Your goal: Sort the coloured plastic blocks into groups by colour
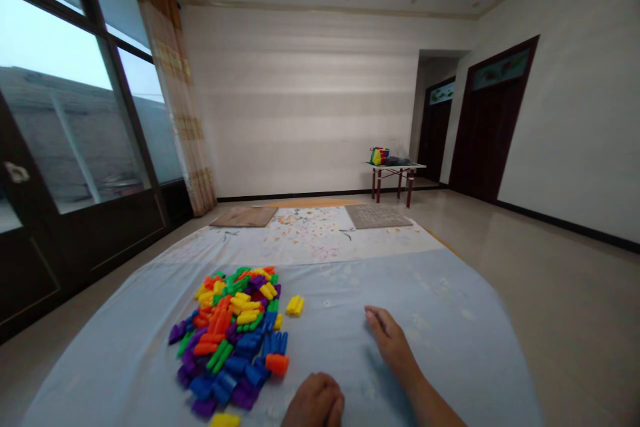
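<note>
A heap of plastic pieces (235, 333) in red, orange, yellow, green, blue and purple lies on the left part of the cloth-covered table. My left hand (315, 401) is at the bottom centre, right of the heap, its fingers curled in; whatever they might hold is hidden. Over the light blue cloth to the right is my right hand (387, 335), fingers extended leftward with nothing visible in them. One yellow piece (295, 305) lies just right of the heap, and another (225, 420) shows at the bottom edge.
A light blue cloth (450, 320) covers the near table. Two mats, a brown one (247, 216) and a grey one (379, 216), lie on its far end. Beyond, a small table (420, 166) carries a colourful bag (379, 156). Windows and a curtain (175, 80) are at left.
</note>
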`<state>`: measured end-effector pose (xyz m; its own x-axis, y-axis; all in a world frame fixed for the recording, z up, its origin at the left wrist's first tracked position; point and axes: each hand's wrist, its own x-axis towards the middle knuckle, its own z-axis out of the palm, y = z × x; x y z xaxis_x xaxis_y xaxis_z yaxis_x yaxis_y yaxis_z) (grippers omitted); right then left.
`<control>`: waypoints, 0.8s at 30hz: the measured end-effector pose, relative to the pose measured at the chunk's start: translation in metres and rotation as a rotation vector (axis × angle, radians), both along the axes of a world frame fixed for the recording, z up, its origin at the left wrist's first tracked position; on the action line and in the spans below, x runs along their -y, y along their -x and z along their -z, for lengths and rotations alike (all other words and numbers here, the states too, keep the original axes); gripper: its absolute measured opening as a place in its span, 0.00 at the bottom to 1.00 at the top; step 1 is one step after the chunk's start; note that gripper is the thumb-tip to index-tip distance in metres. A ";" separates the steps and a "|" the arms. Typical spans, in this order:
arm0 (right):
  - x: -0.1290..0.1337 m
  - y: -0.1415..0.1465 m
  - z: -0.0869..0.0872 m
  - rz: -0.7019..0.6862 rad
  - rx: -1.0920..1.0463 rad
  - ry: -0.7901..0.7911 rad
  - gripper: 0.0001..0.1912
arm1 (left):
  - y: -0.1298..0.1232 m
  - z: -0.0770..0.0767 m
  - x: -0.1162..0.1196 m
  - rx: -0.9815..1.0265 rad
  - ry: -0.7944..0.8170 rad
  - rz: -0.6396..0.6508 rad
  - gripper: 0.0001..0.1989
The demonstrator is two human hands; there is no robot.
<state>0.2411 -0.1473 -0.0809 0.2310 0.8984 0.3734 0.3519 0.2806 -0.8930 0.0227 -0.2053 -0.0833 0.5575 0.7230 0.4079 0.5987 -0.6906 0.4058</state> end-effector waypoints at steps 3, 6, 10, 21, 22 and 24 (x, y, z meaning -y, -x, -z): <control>-0.001 -0.002 0.003 -0.014 -0.016 0.025 0.25 | -0.001 0.004 0.002 0.017 -0.009 -0.014 0.14; -0.002 -0.005 0.006 -0.021 -0.029 0.060 0.26 | -0.003 0.010 0.004 0.038 -0.023 -0.032 0.12; -0.002 -0.008 0.008 -0.020 -0.055 0.092 0.27 | -0.005 0.016 0.005 0.053 -0.044 -0.068 0.09; 0.000 -0.009 0.006 -0.004 -0.092 0.118 0.26 | -0.004 0.006 0.013 0.081 -0.001 -0.042 0.10; 0.000 -0.009 0.007 -0.004 -0.093 0.117 0.26 | -0.004 0.007 0.012 0.080 0.002 -0.039 0.10; -0.001 -0.010 0.008 -0.007 -0.100 0.114 0.26 | -0.006 0.012 0.011 0.090 -0.004 -0.053 0.10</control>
